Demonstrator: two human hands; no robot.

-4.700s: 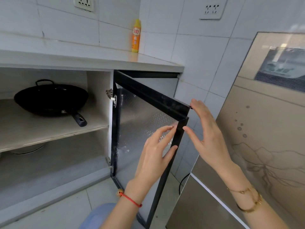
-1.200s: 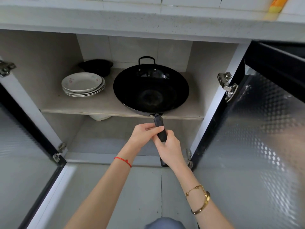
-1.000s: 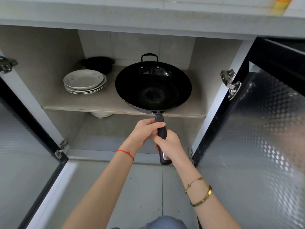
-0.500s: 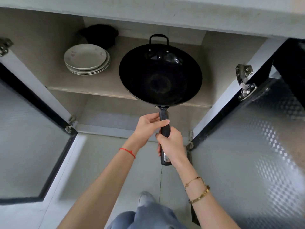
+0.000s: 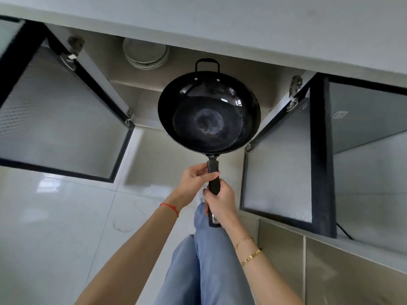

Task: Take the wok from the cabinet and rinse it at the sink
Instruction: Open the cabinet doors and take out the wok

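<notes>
The black wok [image 5: 209, 113] hangs in the air in front of the open cabinet [image 5: 141, 100], its long handle [image 5: 214, 179] gripped by both closed hands, the left hand [image 5: 195, 179] nearer the bowl and the right hand [image 5: 220, 203] behind it.

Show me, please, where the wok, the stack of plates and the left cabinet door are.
wok [image 5: 209, 119]: head view, on its dark inner bottom.
stack of plates [image 5: 144, 52]: head view, on the top plate's face.
left cabinet door [image 5: 55, 115]: head view, on its frosted panel.
</notes>
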